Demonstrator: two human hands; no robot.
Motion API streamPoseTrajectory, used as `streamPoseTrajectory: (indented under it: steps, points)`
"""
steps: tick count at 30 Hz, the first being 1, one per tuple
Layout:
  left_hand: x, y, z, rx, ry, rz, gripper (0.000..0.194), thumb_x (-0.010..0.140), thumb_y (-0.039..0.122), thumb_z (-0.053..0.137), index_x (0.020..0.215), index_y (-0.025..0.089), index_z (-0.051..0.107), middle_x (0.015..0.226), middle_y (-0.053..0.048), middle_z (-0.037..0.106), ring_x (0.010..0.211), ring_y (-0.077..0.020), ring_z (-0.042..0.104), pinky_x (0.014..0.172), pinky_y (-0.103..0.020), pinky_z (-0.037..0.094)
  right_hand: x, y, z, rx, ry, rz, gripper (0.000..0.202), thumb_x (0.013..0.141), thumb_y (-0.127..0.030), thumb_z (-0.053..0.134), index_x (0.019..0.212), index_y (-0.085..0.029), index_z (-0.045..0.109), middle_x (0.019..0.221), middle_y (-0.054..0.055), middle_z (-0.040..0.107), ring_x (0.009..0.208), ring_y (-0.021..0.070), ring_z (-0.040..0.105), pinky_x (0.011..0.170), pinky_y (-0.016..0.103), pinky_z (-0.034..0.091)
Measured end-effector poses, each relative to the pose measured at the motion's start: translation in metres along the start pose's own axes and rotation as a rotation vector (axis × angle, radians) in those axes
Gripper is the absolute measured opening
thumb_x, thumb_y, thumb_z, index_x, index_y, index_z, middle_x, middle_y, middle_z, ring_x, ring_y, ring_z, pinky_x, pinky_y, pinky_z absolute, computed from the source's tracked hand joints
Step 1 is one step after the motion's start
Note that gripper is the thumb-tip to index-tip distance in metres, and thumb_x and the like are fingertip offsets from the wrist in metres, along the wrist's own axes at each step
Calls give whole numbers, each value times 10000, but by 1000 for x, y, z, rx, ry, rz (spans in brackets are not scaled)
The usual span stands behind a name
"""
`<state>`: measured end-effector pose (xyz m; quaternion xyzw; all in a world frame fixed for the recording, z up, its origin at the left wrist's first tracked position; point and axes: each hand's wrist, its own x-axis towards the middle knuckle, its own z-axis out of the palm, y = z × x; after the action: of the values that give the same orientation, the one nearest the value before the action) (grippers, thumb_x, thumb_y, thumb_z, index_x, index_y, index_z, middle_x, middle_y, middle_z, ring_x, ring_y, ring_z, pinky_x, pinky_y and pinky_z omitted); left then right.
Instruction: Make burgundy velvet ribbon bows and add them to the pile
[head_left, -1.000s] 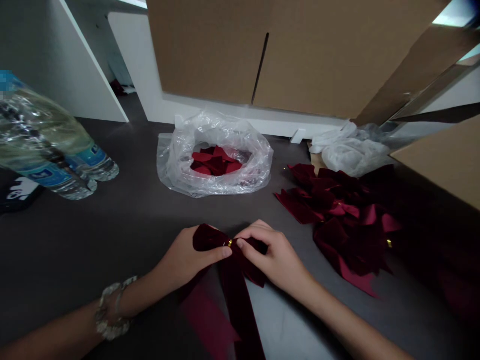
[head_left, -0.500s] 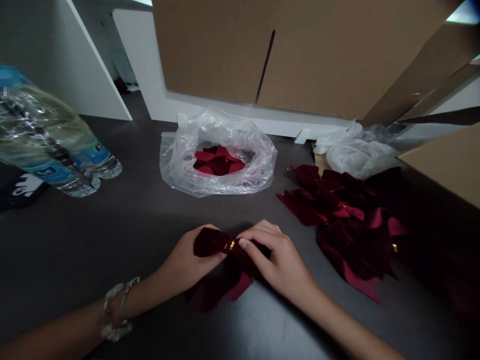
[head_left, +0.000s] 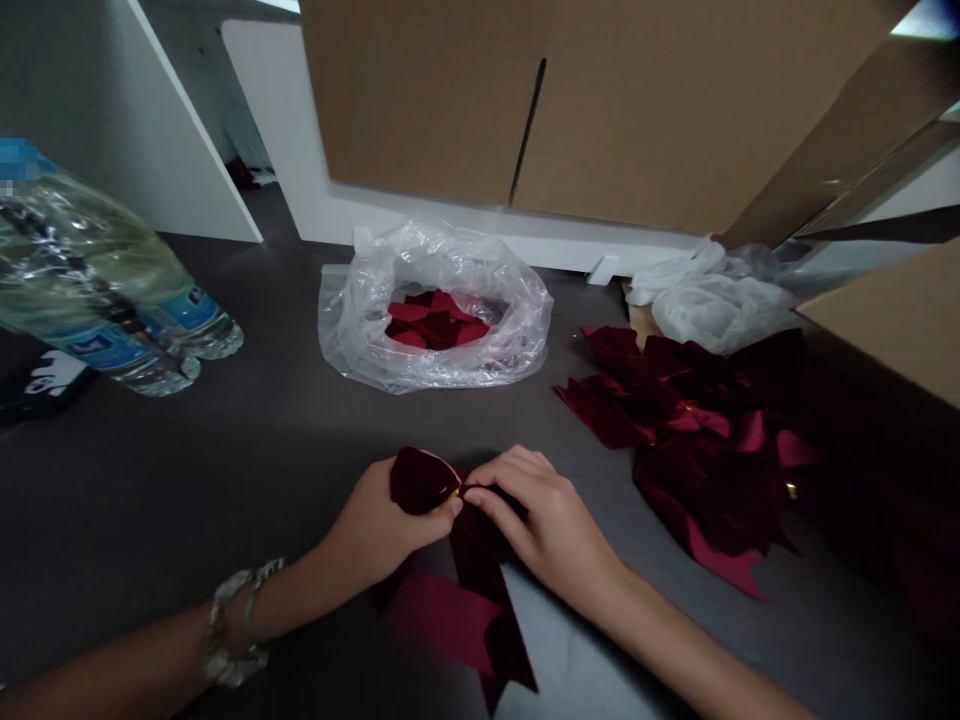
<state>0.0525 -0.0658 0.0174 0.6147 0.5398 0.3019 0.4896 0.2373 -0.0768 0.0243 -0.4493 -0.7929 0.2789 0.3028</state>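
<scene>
Between both hands is a dark red velvet bow (head_left: 421, 482) with a thin gold tie at its middle. My left hand (head_left: 382, 525) grips the bow's left loop, thumb close to the gold tie. My right hand (head_left: 529, 500) pinches at the centre, just right of the tie, and hides most of that side. The bow's notched ribbon tails (head_left: 457, 615) hang below the hands toward the table's near side. To the right of my right hand lies a heap of similar red bows (head_left: 697, 470), some with gold ties showing.
A clear plastic bag (head_left: 352, 340) holding red fabric pieces (head_left: 436, 322) stands beyond the hands on the dark table (head_left: 247, 470). Water bottles (head_left: 112, 280) are at left. A cardboard box (head_left: 600, 120) rises behind, and crumpled white plastic (head_left: 716, 300) lies at the back right.
The bow has turned in my hands, so its tails now spread further down and right. The gold tie is more covered by my fingers. My hands have barely shifted.
</scene>
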Motion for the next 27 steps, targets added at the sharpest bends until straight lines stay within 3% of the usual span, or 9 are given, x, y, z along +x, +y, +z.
streamPoseTrajectory:
  steps: [5, 9, 14, 18, 21, 27]
  points:
    - [-2, 0, 0, 24, -2, 55, 103, 652, 196, 635, 754, 190, 647, 722, -10, 699, 691, -192, 641, 658, -278, 491, 2, -1, 0, 244, -7, 140, 182, 898, -273, 539, 771, -215, 656, 752, 3, 663, 734, 153, 579, 700, 275, 428]
    - [-3, 2, 0, -27, 25, 61, 122, 622, 195, 661, 743, 206, 646, 692, 6, 702, 669, -193, 651, 643, -277, 503, 4, 4, 0, 517, -93, 301, 218, 860, -356, 572, 755, -203, 686, 726, -2, 669, 684, 142, 576, 645, 255, 436]
    - [-7, 0, -1, 17, 37, 147, 56, 642, 248, 693, 681, 222, 661, 678, 6, 707, 660, -200, 655, 653, -287, 509, 4, 9, -1, 821, -191, 454, 229, 787, -394, 652, 737, -178, 705, 646, -24, 641, 576, 91, 520, 574, 208, 384]
    - [-8, -5, -2, -2, 19, 113, 86, 653, 277, 707, 717, 225, 683, 718, -3, 721, 697, -212, 665, 670, -296, 510, 2, 11, 2, 972, -216, 523, 215, 759, -388, 688, 734, -175, 705, 620, -38, 624, 535, 66, 493, 547, 188, 356]
    - [-7, -7, -4, -55, -22, 44, 127, 662, 314, 711, 746, 222, 690, 761, -15, 731, 738, -224, 672, 685, -306, 511, 2, 12, 2, 966, -232, 510, 203, 784, -387, 669, 761, -190, 709, 635, -40, 628, 540, 66, 501, 538, 184, 352]
    - [-3, -6, -9, -53, -75, 9, 224, 695, 382, 703, 816, 194, 682, 844, -40, 725, 828, -239, 662, 759, -334, 502, 3, 7, -7, 548, -76, 270, 133, 825, -328, 637, 808, -222, 716, 796, -7, 701, 746, 139, 605, 712, 256, 449]
